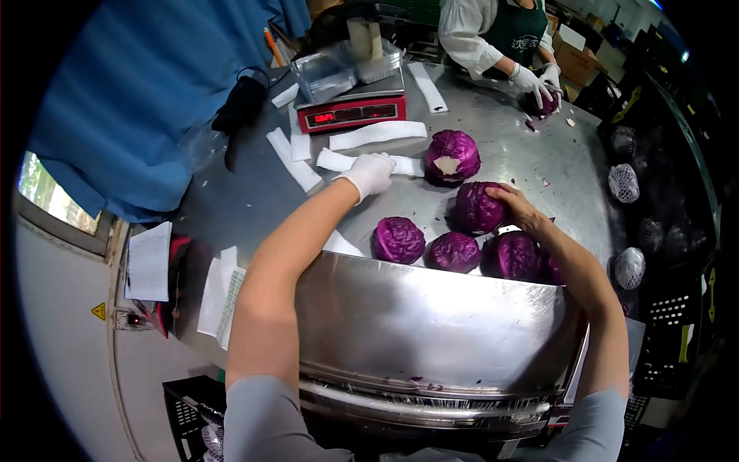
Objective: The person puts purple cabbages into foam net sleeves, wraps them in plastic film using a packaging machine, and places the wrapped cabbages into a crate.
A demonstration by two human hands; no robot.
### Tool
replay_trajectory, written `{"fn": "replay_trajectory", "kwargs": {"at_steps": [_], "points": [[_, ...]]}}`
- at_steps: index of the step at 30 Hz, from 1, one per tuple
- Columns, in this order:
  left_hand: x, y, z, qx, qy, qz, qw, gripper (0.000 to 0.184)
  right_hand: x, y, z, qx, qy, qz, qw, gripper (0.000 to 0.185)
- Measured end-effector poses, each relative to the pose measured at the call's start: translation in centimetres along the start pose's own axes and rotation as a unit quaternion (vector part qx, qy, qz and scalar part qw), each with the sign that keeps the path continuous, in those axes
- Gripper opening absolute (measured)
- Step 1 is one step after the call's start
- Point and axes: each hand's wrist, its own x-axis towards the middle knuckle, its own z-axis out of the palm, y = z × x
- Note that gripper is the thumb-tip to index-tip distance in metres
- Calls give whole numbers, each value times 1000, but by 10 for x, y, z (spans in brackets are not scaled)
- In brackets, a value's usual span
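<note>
My left hand (370, 175), in a white glove, lies over a flat white foam net sleeve (408, 166), its fingers closed on it. My bare right hand (517, 206) grips a red cabbage (479, 208) from its right side, just above the steel table (493, 146). Behind that one sits another red cabbage (453, 157) with a pale cut stem, near the end of the sleeve. Along the table's near edge are more red cabbages (399, 240), one partly hidden by my right forearm. Another foam sleeve (377, 135) lies just beyond my left hand.
A red scale (352, 113) with clear plastic trays (323, 77) on it stands at the back. Across the table, a person's gloved hands (539, 83) hold a red cabbage. Black crates (668, 308) with net-wrapped produce line the right side. A blue curtain (154, 92) hangs at left.
</note>
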Motion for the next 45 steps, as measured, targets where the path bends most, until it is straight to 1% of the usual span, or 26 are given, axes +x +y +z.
{"fn": "replay_trajectory", "kwargs": {"at_steps": [2, 4, 5, 8, 9, 10, 12, 14, 16, 18, 19, 20, 21, 23, 26, 27, 28, 30, 31, 32, 34, 36, 38, 40, 43, 45], "points": [[20, 8, 14, 11, -7, -2, 1000, 36, -1, 0, 0, 5, -17, 6, 1000, 79], [35, 12, 30, 35, 57, -20, 998, 35, 0, -2, 2, 82, -112, 13, 990, 78], [41, 15, 25, 56, 19, -5, 998, 27, -3, -4, 5, 78, -115, 15, 990, 78], [46, 30, 3, 80, -26, 0, 996, 24, -9, -11, 8, 114, -152, -25, 981, 78], [40, 32, -4, 17, -8, -25, 1000, 20, -15, -18, 12, 117, -160, -40, 979, 79], [32, 34, -12, 20, -8, -21, 1000, 20, -21, -25, 15, 123, -155, -57, 979, 79], [11, 40, -38, -62, 73, 4, 995, 20, -31, -38, 15, 136, -151, -82, 976, 77], [-17, 50, -72, -49, 105, 28, 993, 22, -52, -51, 12, 167, -128, -115, 971, 74], [-52, 52, -95, -129, 208, 70, 967, 22, -80, -58, 5, 199, -101, -148, 963, 71], [-106, 66, -137, -161, 238, 77, 955, 20, -119, -51, -16, 233, -78, -213, 946, 74], [-132, 71, -155, -189, 282, 115, 934, 23, -146, -46, -25, 251, -54, -233, 938, 73], [-162, 76, -170, -168, 309, 120, 929, 26, -174, -38, -34, 269, -24, -251, 930, 74], [-196, 88, -190, -219, 270, 69, 935, 25, -202, -26, -49, 266, 3, -257, 929, 74], [-258, 104, -214, -290, 249, 8, 924, 25, -263, 0, -75, 264, 56, -267, 925, 74], [-338, 123, -219, -346, 272, -21, 898, 26, -343, 56, -113, 173, 262, -277, 908, 71], [-362, 126, -217, -355, 267, -21, 896, 29, -377, 61, -104, 124, 354, -262, 889, 69], [-382, 124, -204, -414, 256, -72, 871, 30, -396, 77, -108, 62, 429, -270, 860, 70], [-410, 140, -188, -454, 263, -121, 842, 25, -428, 106, -116, -104, 521, -277, 801, 71], [-419, 147, -180, -462, 261, -133, 837, 23, -440, 118, -115, -140, 538, -293, 778, 70], [-421, 169, -177, -575, 267, -128, 762, 24, -451, 126, -110, -183, 555, -295, 756, 71], [-429, 201, -181, -597, 186, -123, 771, 23, -456, 158, -112, -304, 584, -306, 687, 74], [-431, 217, -164, -613, 169, -127, 762, 10, -458, 167, -108, -316, 593, -317, 670, 78], [-428, 254, -175, -650, 89, -88, 750, 20, -460, 168, -104, -355, 586, -326, 652, 80], [-422, 277, -172, -672, 34, -58, 737, 23, -459, 172, -105, -349, 593, -316, 653, 83], [-412, 317, -176, -709, -16, -23, 704, 25, -472, 166, -97, -410, 604, -281, 623, 88], [-406, 331, -174, -698, -65, -17, 713, 26, -481, 155, -76, -391, 617, -291, 618, 83]]}}
